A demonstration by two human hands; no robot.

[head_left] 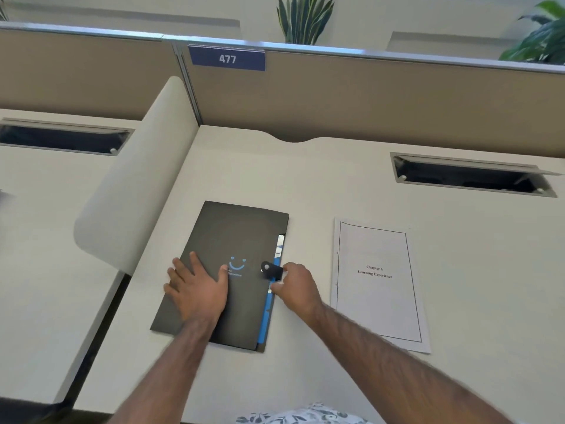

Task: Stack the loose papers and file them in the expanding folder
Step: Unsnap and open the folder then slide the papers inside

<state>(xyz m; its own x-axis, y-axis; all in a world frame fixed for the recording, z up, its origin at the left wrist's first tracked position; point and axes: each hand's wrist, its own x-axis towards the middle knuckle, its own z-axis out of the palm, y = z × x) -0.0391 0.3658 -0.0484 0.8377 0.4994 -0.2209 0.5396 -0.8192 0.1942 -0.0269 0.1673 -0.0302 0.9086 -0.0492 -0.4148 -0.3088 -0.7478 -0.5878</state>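
Folder [232,240] shut (papers [379,283] beside) — unfiled.

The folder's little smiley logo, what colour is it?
Light blue, on the black folder cover; the head view shows it.

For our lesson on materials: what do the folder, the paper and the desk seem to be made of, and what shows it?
Folder: probably matte black plastic, thin, stiff and lying flat, with a snap strap.
Paper: ordinary white printed sheets with thin edges.
Desk: likely smooth off-white laminate with an even, faintly glossy surface; what lies beneath cannot be told.
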